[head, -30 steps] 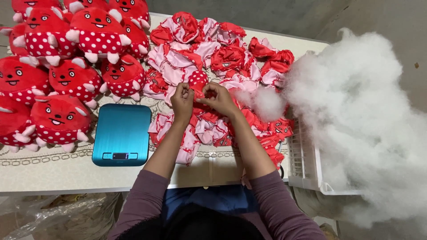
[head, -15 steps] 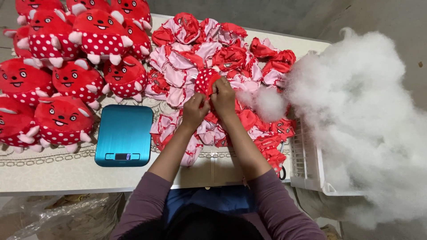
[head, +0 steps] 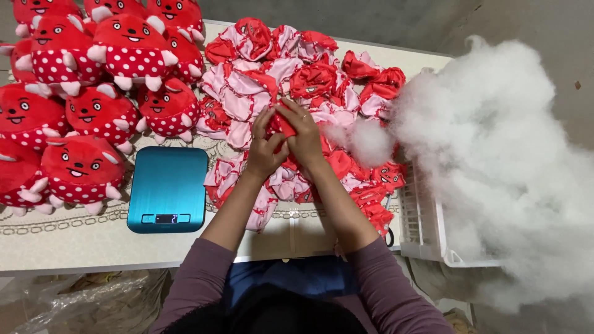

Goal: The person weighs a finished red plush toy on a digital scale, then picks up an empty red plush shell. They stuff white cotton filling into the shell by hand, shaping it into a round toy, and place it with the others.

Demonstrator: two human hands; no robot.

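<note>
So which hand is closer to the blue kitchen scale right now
Left. The left hand sits just up and right of the blue scale. The right hand is farther right, beyond the left, with both hands on a red fabric piece.

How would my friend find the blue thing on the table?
Start at the pale table. Near its front edge, between the stuffed red toys on the left and the person's left hand, lies the kitchen scale. It is the only flat, shiny teal rectangle there; everything around it is soft and red or pink.
</note>
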